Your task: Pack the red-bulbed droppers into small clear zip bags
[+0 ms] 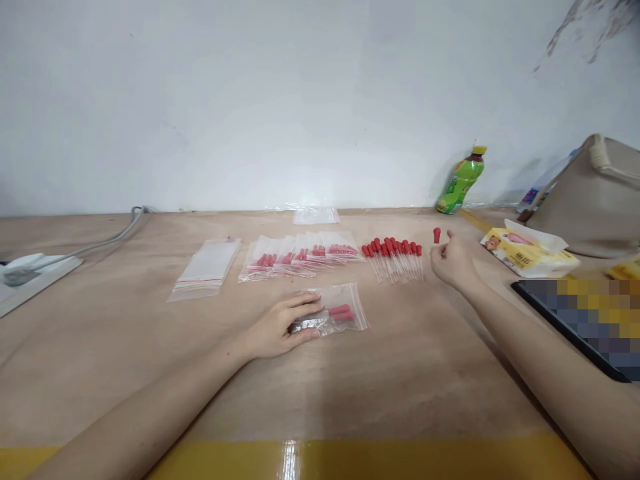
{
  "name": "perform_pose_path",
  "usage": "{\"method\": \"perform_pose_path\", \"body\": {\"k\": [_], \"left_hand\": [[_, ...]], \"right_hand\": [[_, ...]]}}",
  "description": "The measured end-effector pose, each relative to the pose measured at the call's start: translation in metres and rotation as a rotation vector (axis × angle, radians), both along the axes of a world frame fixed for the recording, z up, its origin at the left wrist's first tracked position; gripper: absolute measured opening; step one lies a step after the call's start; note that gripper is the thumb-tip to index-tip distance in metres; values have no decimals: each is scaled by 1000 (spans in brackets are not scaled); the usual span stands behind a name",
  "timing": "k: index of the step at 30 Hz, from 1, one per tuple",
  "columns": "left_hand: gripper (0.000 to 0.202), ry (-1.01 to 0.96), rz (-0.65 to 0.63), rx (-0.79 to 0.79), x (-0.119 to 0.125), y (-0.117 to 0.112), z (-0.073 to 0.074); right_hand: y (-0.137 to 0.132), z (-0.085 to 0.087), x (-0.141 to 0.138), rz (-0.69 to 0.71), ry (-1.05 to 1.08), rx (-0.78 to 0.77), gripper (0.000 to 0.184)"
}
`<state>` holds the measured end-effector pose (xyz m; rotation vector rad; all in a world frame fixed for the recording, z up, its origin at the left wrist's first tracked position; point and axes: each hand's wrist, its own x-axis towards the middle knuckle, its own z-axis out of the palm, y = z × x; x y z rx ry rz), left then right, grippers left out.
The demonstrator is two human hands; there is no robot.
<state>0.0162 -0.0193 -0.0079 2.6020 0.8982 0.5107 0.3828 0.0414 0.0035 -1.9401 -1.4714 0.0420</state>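
Observation:
My left hand (287, 325) lies with its fingers spread over one end of a clear zip bag (359, 305). Two droppers with red bulbs (341, 313) show through the plastic, their stems partly covered by my fingers. Over on the right, my right hand (454, 261) is closed on a single dropper (437, 235); its red bulb sticks up above the fingers and the stem is hidden. Just left of that hand is a loose pile of red-bulbed droppers (395, 257), bulbs toward the wall.
Filled zip bags (300, 255) overlap in a row behind my left hand. A stack of flat zip bags (206, 267) lies left of them. At the right are a tissue box (531, 253), a green bottle (461, 181), a beige bag (593, 197) and a dark-edged device (570, 330).

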Motion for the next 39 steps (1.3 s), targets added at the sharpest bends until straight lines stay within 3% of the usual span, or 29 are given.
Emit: {"method": "perform_pose_path", "body": {"k": [5, 8, 13, 20, 27, 29, 33, 36, 39], "left_hand": [[44, 4, -5, 5, 1, 0, 2], [43, 16, -1, 4, 2, -1, 4], [45, 20, 4, 11, 1, -1, 4], [45, 17, 2, 9, 2, 0, 4], [47, 30, 4, 17, 3, -2, 7], [49, 18, -1, 20, 3, -2, 8], [52, 14, 7, 12, 4, -3, 9], [52, 18, 7, 6, 4, -4, 9], [52, 9, 1, 8, 4, -4, 9]], "right_hand": [[-28, 1, -61, 409, 705, 89, 70], [-40, -12, -89, 470, 914, 125, 68], [-45, -27, -107, 540, 1032, 134, 53], [-57, -28, -114, 643, 1062, 56, 48], [-56, -28, -101, 518, 1234, -40, 39], [-54, -26, -93, 520, 1184, -158, 33], [-52, -19, -79, 684, 793, -371, 25], [-53, -12, -81, 763, 575, -364, 25], [-56, -9, -93, 835, 547, -317, 25]]}}
